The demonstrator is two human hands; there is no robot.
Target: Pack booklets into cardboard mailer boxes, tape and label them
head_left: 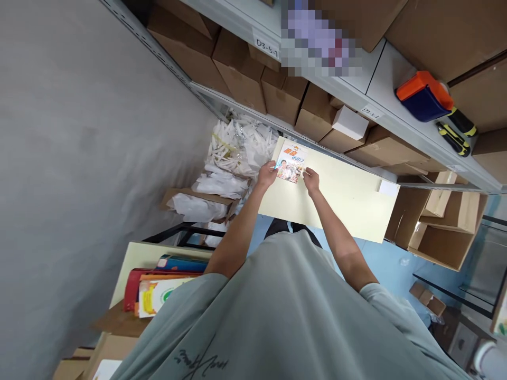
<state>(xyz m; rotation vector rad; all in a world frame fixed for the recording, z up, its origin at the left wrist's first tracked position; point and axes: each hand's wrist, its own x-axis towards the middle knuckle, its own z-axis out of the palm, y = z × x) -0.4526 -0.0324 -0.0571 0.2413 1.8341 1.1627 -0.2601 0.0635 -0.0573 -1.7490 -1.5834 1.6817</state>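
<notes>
A small printed leaflet (291,168) with orange and blue lettering and a photo is over the pale yellow tabletop (344,198). My left hand (268,174) pinches its left edge, fingers closed. At its right edge, my right hand (311,180) is closed too, with thumb and fingers on the border. Whether the leaflet is a single sheet or a thin booklet I cannot tell. A small white card or box (388,187) lies at the table's far right end.
Grey shelves with brown cardboard boxes (281,89) rise just beyond the table. An orange and blue tape dispenser (425,95) and a yellow and black cutter (453,138) lie on one shelf. White bagged bundles (241,145) are piled left; open cartons (439,221) stand right.
</notes>
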